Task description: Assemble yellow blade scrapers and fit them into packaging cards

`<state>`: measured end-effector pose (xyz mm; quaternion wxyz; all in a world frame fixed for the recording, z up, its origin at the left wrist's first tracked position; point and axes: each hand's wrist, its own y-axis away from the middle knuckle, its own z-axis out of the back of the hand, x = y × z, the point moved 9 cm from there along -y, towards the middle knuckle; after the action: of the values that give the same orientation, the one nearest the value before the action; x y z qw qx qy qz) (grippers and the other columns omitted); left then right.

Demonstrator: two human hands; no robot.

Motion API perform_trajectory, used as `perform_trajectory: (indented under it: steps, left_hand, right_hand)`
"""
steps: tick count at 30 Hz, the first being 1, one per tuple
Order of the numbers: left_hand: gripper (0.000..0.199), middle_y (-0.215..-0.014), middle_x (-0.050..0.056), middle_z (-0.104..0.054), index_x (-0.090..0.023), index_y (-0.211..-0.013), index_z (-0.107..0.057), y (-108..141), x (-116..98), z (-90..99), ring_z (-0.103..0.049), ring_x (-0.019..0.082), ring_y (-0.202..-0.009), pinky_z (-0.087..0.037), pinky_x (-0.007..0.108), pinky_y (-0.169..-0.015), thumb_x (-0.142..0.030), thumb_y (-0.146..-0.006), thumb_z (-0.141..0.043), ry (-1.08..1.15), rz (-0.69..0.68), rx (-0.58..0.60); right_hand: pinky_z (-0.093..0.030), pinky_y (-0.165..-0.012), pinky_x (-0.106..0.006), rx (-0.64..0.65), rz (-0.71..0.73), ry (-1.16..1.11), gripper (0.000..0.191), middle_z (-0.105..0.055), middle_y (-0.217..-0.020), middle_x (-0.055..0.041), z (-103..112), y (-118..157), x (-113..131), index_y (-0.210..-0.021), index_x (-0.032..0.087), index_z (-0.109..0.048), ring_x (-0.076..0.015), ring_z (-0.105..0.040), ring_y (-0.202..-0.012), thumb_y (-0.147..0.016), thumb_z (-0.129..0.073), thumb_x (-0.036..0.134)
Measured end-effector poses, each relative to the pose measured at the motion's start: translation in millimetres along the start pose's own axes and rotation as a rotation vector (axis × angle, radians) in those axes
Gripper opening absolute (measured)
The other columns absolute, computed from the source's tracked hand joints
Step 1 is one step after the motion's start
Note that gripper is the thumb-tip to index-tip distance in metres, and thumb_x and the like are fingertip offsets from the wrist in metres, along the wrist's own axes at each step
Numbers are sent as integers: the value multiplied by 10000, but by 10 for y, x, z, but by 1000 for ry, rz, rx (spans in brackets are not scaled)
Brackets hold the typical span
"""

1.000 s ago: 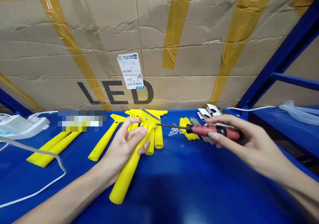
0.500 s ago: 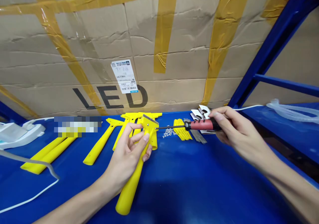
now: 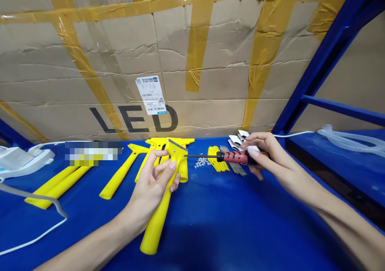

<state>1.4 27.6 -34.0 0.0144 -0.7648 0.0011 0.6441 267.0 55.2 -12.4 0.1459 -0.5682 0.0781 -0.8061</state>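
Observation:
My left hand [image 3: 156,178] is closed around the neck of a yellow scraper [image 3: 155,227], its hollow handle slanting down toward me. A metal blade edge shows along the top of the scraper's head, with a screw in its face. My right hand [image 3: 267,152] grips a screwdriver [image 3: 233,157] by its red and black handle, held level. The shaft points left and its tip meets the right side of the scraper head. Behind and below the tip lie loose small screws and nuts [image 3: 202,161], several yellow plastic strips [image 3: 218,158] and grey metal blades [image 3: 236,166].
Several yellow scraper handles [image 3: 123,172] lie on the blue table [image 3: 210,223]. White folded packets [image 3: 235,141] sit behind my right hand. A large cardboard box [image 3: 222,70] stands at the back, beside a blue metal frame [image 3: 313,66]. A white power strip and cable [image 3: 39,162] lie left.
The screwdriver handle has turned, and the fingers of my right hand have shifted and loosened along it. The scraper stays in my left hand, with the tip still against its head.

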Motion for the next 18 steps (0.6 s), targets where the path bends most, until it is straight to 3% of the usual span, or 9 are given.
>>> perform_trajectory:
  steps: [2,3,7,9,11,13,16,18]
  left_hand:
    - [438,-601,-80,-557,-251,-999,-405,1,-18,9,-485,91,-522,-416,235,-569,-359,-814,-788,-4,-12,-3]
    - [436,-603,-79,-558,-251,-999,-403,7,-20,5,-485,91,-520,-415,235,-567,-360,-817,-784,-7,-12,0]
    - [433,-614,-76,-564,-253,-999,-394,38,-20,-25,-487,91,-522,-406,229,-550,-374,-828,-773,-19,-12,22]
    - [422,-619,-77,-568,-253,-1003,-393,37,-39,-9,-494,90,-529,-414,228,-558,-367,-838,-764,-25,-20,12]
    - [425,-620,-79,-571,-254,-1006,-396,22,-66,25,-500,89,-534,-422,228,-568,-356,-832,-770,-24,-27,-5]
    - [441,-624,-80,-575,-254,-1007,-400,6,-85,53,-501,87,-533,-425,229,-572,-351,-816,-785,-14,-27,-15]
    - [437,-622,-80,-571,-254,-1002,-402,0,-70,44,-494,87,-525,-418,229,-562,-361,-817,-784,-8,-13,1]
    - [433,-623,-78,-571,-254,-995,-400,6,-40,24,-490,88,-520,-409,228,-550,-374,-821,-778,-8,-2,17]
  right_hand:
    - [-493,-532,-309,54,3,-158,372,-621,-879,-7,-53,-2,16,-1146,302,-501,-161,-571,-605,-891,-673,512]
    - [-455,-485,-292,43,-3,-185,351,-597,-813,10,-46,-5,13,-1097,301,-506,-147,-536,-552,-881,-685,512]
    - [-245,-371,-239,-150,-65,-26,326,-384,-605,63,104,4,-69,-896,270,-504,-91,-321,-417,-936,-583,583]
    - [-330,-398,-248,-114,-94,-69,321,-454,-672,43,51,7,-95,-961,271,-523,-103,-407,-457,-950,-553,591]
    - [-449,-479,-285,10,-85,-209,322,-550,-793,17,-87,5,-65,-1082,287,-514,-140,-539,-559,-922,-626,542]
    - [-478,-517,-301,65,-34,-280,346,-581,-804,17,-161,6,1,-1097,289,-496,-153,-568,-589,-890,-695,483]
    - [-314,-404,-254,-49,-13,-176,284,-436,-601,70,-99,4,-10,-947,276,-483,-108,-385,-434,-932,-634,516]
    - [-249,-382,-251,-146,-32,-67,314,-364,-569,75,-22,15,-46,-889,273,-473,-103,-328,-413,-952,-577,562]
